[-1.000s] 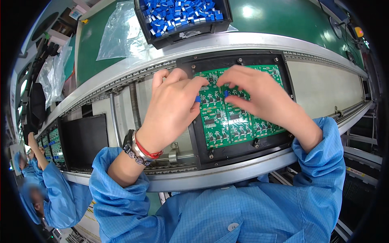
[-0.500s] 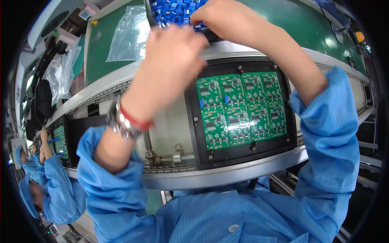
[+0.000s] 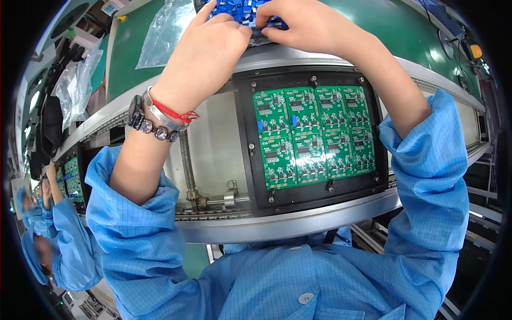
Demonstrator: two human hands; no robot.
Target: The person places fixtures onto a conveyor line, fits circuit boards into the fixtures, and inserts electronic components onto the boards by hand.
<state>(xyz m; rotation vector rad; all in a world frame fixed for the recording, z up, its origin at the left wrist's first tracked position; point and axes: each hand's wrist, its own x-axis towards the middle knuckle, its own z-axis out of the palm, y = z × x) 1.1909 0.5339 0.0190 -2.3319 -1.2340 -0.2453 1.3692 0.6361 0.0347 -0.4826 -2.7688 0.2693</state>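
Note:
A dark-rimmed tray (image 3: 256, 40) at the top edge holds a heap of small blue box-shaped components (image 3: 234, 9). Over its near left side, my left hand (image 3: 210, 50) has its index finger stretched out and the other fingers bent, with no part visible in it. My right hand (image 3: 298, 26) reaches into the heap from the right, thumb and forefinger a little apart among the components; its fingertips are partly hidden. Nearer me, a panel of green circuit boards (image 3: 314, 138) lies in a black frame (image 3: 248, 160). Two blue components stand on the panel's left part.
The frame rests across metal conveyor rails (image 3: 298, 224), with a threaded rod (image 3: 186, 160) beside it. A clear plastic bag (image 3: 165, 37) lies on the green bench (image 3: 368, 21). At far left, co-workers in blue (image 3: 74, 245) work at another board panel (image 3: 72, 178).
My left hand has moved left and slightly up, uncovering the tray's near edge. My right hand has dipped toward the components. The board frame sits slightly higher and farther left in view.

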